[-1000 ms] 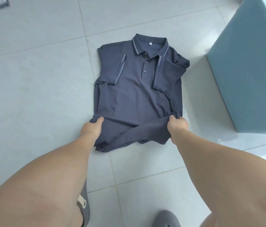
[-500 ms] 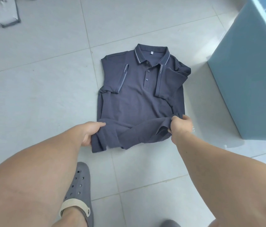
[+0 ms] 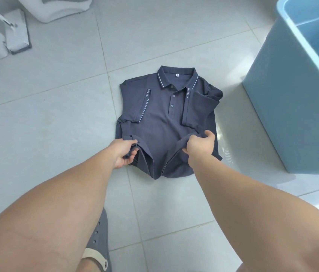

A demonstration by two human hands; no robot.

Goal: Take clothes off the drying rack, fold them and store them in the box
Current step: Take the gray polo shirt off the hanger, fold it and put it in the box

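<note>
Head view: a dark polo (image 3: pixel 164 122) lies flat on the tiled floor (image 3: pixel 56 114), collar at the far end and hem at the near end, so its long axis runs straight away from the person. Both sleeves are already folded in over the chest.

The left hand (image 3: pixel 124 153) pinches the hem at the near left corner, thumb on top and fingers curled under the cloth. The right hand (image 3: pixel 199 147) grips a bunch of the hem at the near right side, fingers closed round the fabric. Between them the lower edge is lifted off the floor and sags in a loose loop, while the near edge below it rests on the tile.

The relation that counts: the collar lies directly ahead of both hands, along the shirt's own length, and the two hands sit about level, one at each side of the hem. Neither is clearly nearer the collar (the right may be a touch further forward, though the wide lens makes that hard to judge). The next fold, I judge, carries the hem away from the body toward the collar, both hands moving together to keep the edge square.

The blue box (image 3: pixel 296 107) stands to the right of the polo, near it but apart, open at the top, closest to the right hand.
</note>
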